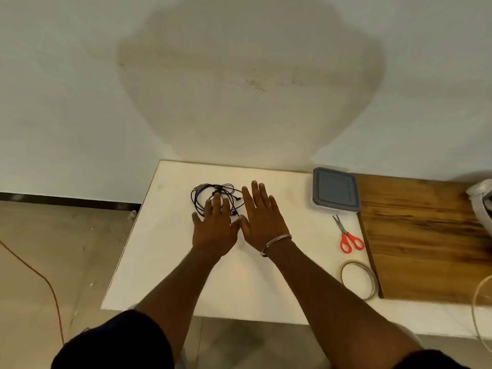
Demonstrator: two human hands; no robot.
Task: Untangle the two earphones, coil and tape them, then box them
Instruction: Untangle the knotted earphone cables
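- Head view: the tangle of thin black earphone cords [217, 188] lies on the far middle of the white tabletop [165, 249], in one loose heap of loops with a metal plug at its far left.
- Both hands lie flat with straight, spread fingers and hold nothing. The left hand [214, 230] has its fingertips over the near edge of the tangle. The right hand [262, 222], with a silver bangle [277, 243] at the wrist, is just to the right of it.
- The cords look very light, limp and springy. They would probably slide easily on the smooth top and snag where loops cross.
- The plug or the small earbuds seem the best places to pinch, feeding each cord out gently, since hard pulls would likely tighten knots or strain the thin wire.
- To the right stand a clear plastic box with a grey lid [336, 190], red-handled scissors [348, 235] and a roll of clear tape [359, 279], beside a brown wooden board [426, 235].
- No brand, label or writing can be read on anything.
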